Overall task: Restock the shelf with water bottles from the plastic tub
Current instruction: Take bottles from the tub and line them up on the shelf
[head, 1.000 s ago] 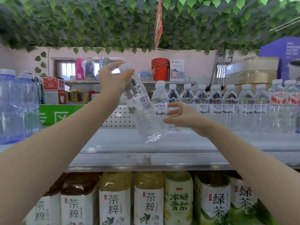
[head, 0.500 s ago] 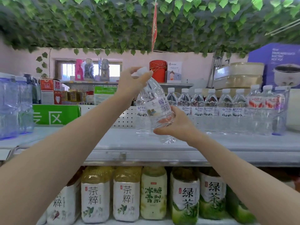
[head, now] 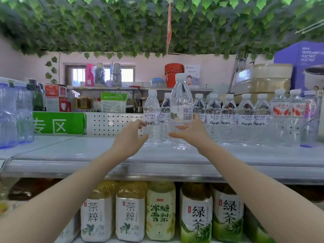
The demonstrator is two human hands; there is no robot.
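A clear water bottle [head: 181, 109] with a white cap stands upright on the grey shelf [head: 70, 151], in front of a row of like bottles [head: 229, 118]. My right hand [head: 191, 132] grips its lower half, fingers curled round it. My left hand [head: 130, 137] is off the bottle, fingers loosely spread, just left of another standing bottle [head: 152, 118]. The plastic tub is out of view.
Large blue water jugs [head: 14, 113] stand at the shelf's left end, and a green sign [head: 57, 122] at the back. Tea bottles [head: 161, 211] fill the shelf below. Boxes and stacked trays [head: 261, 81] sit at the back right. Leafy vines hang overhead.
The bottle went from tilted in my left hand to upright on the shelf, held by my right hand. My left hand let go of its cap end and dropped to the left.
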